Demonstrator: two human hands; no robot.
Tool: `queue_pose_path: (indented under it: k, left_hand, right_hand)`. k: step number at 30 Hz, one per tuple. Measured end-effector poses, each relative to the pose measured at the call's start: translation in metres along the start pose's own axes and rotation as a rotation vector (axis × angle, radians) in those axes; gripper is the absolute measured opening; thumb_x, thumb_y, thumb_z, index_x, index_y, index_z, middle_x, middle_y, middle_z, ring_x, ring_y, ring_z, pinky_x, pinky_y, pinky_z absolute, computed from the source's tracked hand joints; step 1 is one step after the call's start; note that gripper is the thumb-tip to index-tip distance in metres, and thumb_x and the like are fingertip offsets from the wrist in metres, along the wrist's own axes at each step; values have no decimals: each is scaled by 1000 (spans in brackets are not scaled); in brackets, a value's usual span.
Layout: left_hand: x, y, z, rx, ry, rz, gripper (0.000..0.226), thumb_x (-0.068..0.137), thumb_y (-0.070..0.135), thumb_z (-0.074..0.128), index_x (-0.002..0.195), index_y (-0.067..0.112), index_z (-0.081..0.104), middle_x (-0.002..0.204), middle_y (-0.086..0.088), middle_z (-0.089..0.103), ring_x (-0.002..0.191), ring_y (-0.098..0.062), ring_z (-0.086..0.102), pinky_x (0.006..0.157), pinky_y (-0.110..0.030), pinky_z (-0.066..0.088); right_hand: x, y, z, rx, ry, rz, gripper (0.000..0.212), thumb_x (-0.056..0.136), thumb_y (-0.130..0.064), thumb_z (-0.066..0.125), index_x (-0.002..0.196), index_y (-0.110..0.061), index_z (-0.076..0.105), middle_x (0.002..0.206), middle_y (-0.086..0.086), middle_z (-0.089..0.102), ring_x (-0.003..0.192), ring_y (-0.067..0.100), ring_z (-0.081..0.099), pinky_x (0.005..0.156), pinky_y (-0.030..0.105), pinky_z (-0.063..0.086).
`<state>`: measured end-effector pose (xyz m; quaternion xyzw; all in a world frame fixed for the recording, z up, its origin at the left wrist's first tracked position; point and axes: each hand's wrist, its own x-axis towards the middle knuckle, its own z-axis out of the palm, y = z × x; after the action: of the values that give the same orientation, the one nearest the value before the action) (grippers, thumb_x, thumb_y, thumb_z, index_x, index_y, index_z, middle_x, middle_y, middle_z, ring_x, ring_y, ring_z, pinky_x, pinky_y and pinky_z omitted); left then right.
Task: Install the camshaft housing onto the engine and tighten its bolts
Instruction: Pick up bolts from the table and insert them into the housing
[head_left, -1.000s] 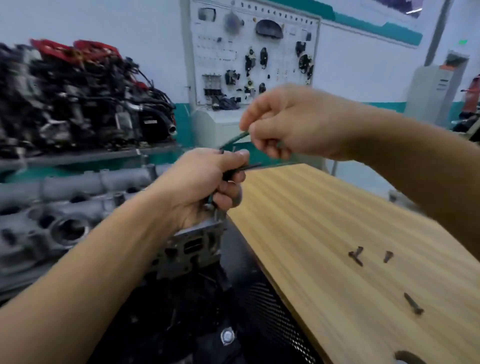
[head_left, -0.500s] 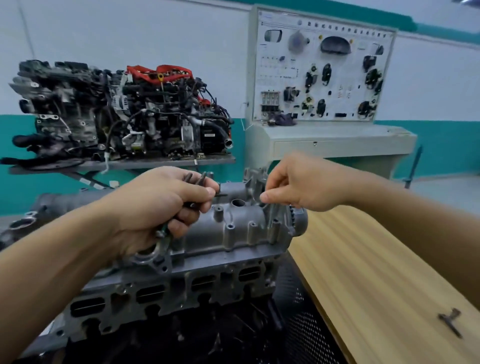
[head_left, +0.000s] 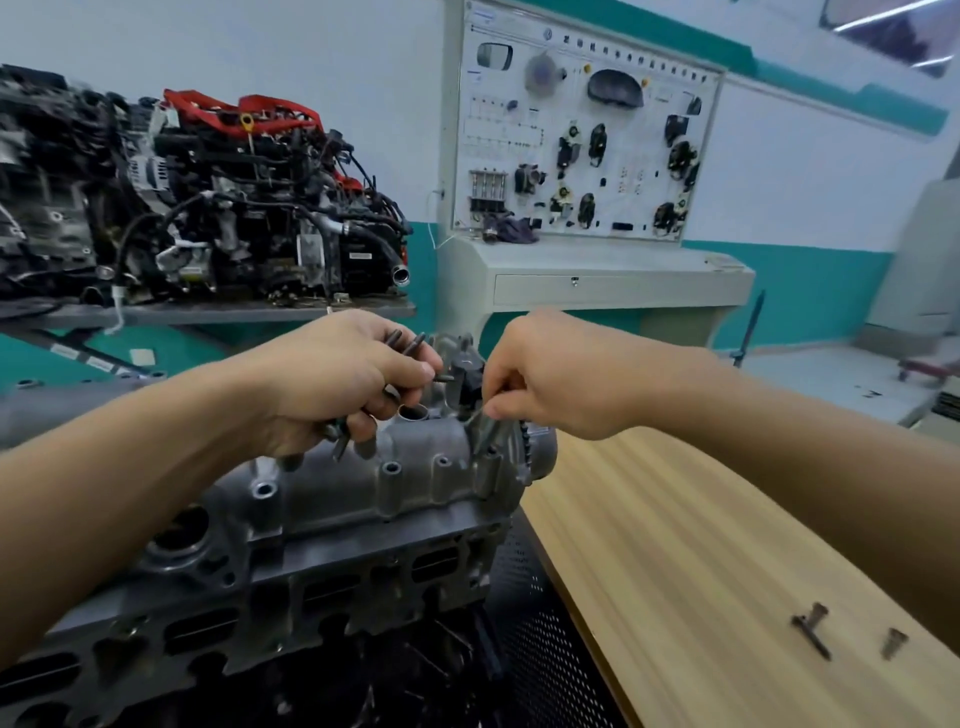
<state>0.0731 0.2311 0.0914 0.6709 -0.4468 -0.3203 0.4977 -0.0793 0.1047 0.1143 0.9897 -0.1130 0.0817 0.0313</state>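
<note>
Change over the last second: both hands are now low over the camshaft housing (head_left: 405, 467), no longer raised above the tabletop (head_left: 701, 545) edge. The housing sits on the engine (head_left: 311, 577), centre, with its near bolt holes empty, so seating looks done and bolt-starting begins (my judgement). The left hand (head_left: 332, 379) is curled tight round a bundle of bolts (head_left: 405, 345), shanks poking out above the knuckles. The right hand (head_left: 550, 379) pinches a single bolt (head_left: 485, 434), tip down at the housing's right end; whether it has entered a hole, cannot tell.
</note>
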Motion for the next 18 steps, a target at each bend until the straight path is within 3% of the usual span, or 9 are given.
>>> queue_pose_path:
  k: [3,9,11,14,16,18]
  left_hand:
    - [-2,-3,-8,8,-3,-8,12,100,2,53,92,9,60,60,-4,51,40,-6,32,31,-16,24]
    - [-5,-7,-13,42,18,-11,13,99,2,53,93,9,62,58,-2,52,41,-7,32,33,-16,24]
    - [-4,-8,-13,58,30,-10,13,99,2,53,93,9,63,58,-2,52,42,-7,33,33,-17,24]
    - [-2,-7,-10,85,47,-11,14,99,2,52,94,9,62,58,-2,53,41,-7,34,33,-17,25]
    - [-1,-6,-8,102,51,-8,13,99,2,53,94,9,62,59,-3,53,41,-7,35,32,-18,26]
    - [-1,-5,-6,120,55,-4,12,99,3,54,94,9,62,60,-3,53,41,-6,35,32,-18,26]
  right_hand:
    - [1,0,-4,-10,-20,-2,24,96,-24,64,84,-5,74,75,9,71,65,24,62,64,22,46]
    - [2,-3,-9,-119,-29,-10,24,96,-21,63,78,-7,72,70,7,69,58,20,59,46,17,41]
    - [3,-3,-4,-126,-57,-16,22,95,-22,63,82,-8,74,75,8,71,66,23,65,57,28,53]
    - [5,1,6,-72,-80,-35,20,94,-28,67,88,-12,76,77,0,74,72,19,68,71,37,57]
    - [5,6,9,-23,-29,-44,20,93,-35,68,88,-16,77,62,-15,67,61,5,62,64,24,53]
    - [2,10,14,2,44,-63,20,91,-38,70,88,-19,75,49,-17,56,53,3,55,56,17,43]
